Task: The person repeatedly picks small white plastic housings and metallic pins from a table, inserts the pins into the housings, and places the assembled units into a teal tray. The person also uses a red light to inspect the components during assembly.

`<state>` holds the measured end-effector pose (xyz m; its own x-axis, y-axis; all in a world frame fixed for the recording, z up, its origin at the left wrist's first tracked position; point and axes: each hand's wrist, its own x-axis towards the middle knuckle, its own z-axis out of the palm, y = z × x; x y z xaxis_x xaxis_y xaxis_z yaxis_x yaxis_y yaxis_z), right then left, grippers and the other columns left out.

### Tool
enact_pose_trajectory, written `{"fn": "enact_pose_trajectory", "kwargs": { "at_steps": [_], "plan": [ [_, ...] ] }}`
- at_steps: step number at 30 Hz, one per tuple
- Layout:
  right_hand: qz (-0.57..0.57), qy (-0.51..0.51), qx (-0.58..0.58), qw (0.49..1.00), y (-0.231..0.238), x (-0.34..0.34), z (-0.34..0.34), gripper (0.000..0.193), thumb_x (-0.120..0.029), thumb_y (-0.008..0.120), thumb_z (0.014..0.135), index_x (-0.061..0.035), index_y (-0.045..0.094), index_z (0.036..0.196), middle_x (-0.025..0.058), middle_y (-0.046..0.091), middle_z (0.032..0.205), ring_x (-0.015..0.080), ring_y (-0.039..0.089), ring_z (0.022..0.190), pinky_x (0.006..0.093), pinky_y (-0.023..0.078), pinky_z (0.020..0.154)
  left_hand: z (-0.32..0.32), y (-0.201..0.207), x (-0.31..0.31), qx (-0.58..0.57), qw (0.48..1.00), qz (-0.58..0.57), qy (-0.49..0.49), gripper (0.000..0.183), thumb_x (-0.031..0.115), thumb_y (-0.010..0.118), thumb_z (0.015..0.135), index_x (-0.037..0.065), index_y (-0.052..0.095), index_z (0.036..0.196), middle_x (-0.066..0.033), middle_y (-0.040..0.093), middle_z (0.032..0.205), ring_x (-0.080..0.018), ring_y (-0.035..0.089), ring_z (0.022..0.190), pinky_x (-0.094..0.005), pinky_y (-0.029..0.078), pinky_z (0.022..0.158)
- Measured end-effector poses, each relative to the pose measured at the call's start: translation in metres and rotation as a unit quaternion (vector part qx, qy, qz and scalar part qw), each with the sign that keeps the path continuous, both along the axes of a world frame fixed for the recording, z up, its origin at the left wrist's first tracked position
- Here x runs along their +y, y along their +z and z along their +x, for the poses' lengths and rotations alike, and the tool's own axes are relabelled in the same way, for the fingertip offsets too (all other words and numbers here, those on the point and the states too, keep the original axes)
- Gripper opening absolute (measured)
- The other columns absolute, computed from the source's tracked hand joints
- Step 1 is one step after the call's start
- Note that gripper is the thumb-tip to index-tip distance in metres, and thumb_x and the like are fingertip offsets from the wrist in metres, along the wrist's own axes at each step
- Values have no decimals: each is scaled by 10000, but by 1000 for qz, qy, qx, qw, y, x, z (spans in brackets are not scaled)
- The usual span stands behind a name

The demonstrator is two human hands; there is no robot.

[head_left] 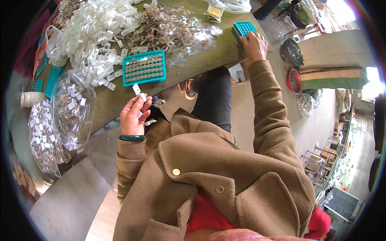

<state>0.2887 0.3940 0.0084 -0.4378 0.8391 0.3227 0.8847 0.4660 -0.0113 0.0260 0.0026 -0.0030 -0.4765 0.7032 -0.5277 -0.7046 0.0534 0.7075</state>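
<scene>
A broad, olive-brown table (211,50) lay beneath a teal, rectangular plastic tray (144,82) filled with rows of round, metallic discs. A large heap of whitish, translucent plastic pieces (96,34) spread behind and left of that disc tray, and a tangled heap of brownish, clear strips (161,24) sat behind it. A bulging, clear plastic bag (74,110) of white and brownish pieces stood to its left. The person's left hand (133,115), near the disc tray's front edge, had its grip pinched on a small, white, rectangular plastic piece (136,89). The right hand (256,46), well right of the disc tray, touched a smaller teal, gridded plastic tray (244,28); whether its grip was closed could not be told.
</scene>
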Motion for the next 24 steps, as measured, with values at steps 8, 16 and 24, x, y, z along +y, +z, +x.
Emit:
{"fn": "enact_pose_trajectory", "kwargs": {
  "at_steps": [8, 16, 24],
  "plan": [
    [27, 0, 77, 997, -17, 0, -1, 293, -366, 614, 904, -74, 593, 882, 101, 658, 1039, 330, 589, 1046, 464, 444, 890, 2, 1, 1, 4, 1000, -23, 1, 219, 141, 646, 931, 34, 656, 1122, -98, 708, 1041, -97, 697, 883, -170, 572, 607],
    [40, 16, 43, 998, -16, 14, 7, 324, -422, 648, 857, -99, 628, 833, 62, 643, 1026, 322, 562, 1020, 456, 435, 876, 3, 3, 4, 9, 999, -32, 3, 224, 142, 637, 937, 35, 650, 1134, -95, 706, 1050, -90, 694, 878, -168, 568, 615],
    [25, 31, 79, 996, 5, -15, -17, 348, -398, 581, 920, -55, 638, 939, 131, 662, 993, 357, 614, 934, 479, 471, 828, 12, 2, 5, 1, 999, -45, 2, 289, 153, 623, 952, 19, 618, 1207, -100, 690, 1122, -81, 680, 951, -152, 564, 647]
  ]
}}
